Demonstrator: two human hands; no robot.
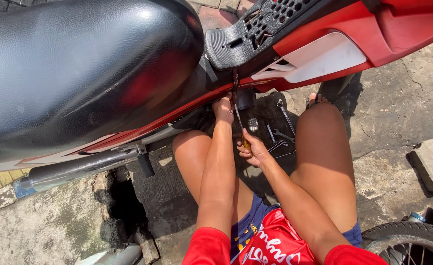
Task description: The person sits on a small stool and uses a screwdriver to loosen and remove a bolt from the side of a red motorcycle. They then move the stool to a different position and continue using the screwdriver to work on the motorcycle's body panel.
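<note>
**Two hands at the underside of a red motorbike**

At the far left, the black seat point(79, 64) fills the upper part of the view, with a grey metal bar point(79, 167) running below it above the cracked concrete ground point(44, 225). Further right, the left hand point(223, 107) reaches up under the red side panel point(177, 115), its fingers curled against the edge; whether they pinch anything cannot be told. Just beside it the right hand point(255, 149) grips a screwdriver point(241, 128) by its yellow handle, fingers pressed closed around it, the shaft slanting up to the panel seam near the left hand. Between the person's bare knees, wrenches point(280, 130) lie on the ground. To the right sits a grey paving block point(432, 164), and a tyre point(408, 235) shows at the lower corner
</note>
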